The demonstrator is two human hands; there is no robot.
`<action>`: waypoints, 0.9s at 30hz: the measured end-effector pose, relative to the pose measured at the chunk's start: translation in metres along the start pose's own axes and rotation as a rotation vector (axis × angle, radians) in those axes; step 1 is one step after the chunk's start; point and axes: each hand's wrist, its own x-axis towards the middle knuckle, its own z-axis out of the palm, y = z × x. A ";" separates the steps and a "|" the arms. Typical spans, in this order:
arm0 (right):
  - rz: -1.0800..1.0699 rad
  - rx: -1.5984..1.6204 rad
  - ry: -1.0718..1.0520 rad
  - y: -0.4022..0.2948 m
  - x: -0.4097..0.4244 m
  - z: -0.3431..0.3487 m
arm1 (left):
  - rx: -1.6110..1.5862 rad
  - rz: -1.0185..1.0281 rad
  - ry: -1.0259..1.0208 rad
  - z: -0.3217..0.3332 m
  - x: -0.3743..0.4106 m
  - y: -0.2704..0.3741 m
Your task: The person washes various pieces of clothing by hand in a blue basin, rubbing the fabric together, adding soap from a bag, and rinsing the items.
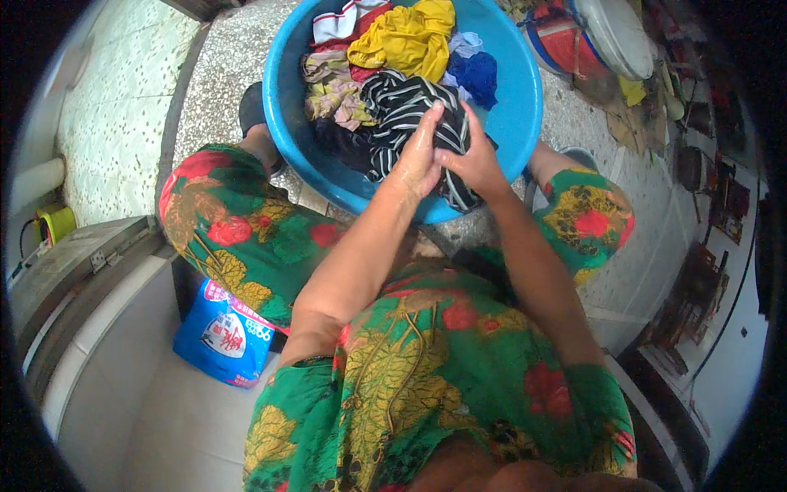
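Note:
A large blue plastic basin (519, 123) stands on the floor between my knees. My left hand (423, 154) and my right hand (474, 150) are wet and close together over a black-and-white striped garment (393, 104). The fingers are extended and partly hidden, so whether either hand grips cloth is unclear. Beyond my hands lies a yellow garment (412, 37). A dark blue cloth (476, 77) is at the right, and a pink-and-yellow cloth (332, 92) at the left. A white cloth with red trim (344, 23) rests against the basin's far left side.
A blue detergent bag (221, 338) bearing writing lies on the floor at the lower left. A white bucket lid or basin (615, 37) and a red container (562, 40) stand beyond the basin to the right. A yellow-green container (56, 222) is at the far left.

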 end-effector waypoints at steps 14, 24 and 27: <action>-0.783 -0.256 -0.266 -0.098 -0.037 0.026 | -0.352 -0.586 -0.252 -0.064 0.029 0.028; -0.254 -0.120 0.325 -0.067 0.025 0.013 | 0.479 0.203 0.481 0.008 0.005 0.014; -0.634 -0.281 0.035 -0.089 -0.003 0.037 | 0.112 -0.088 0.442 -0.027 0.024 0.022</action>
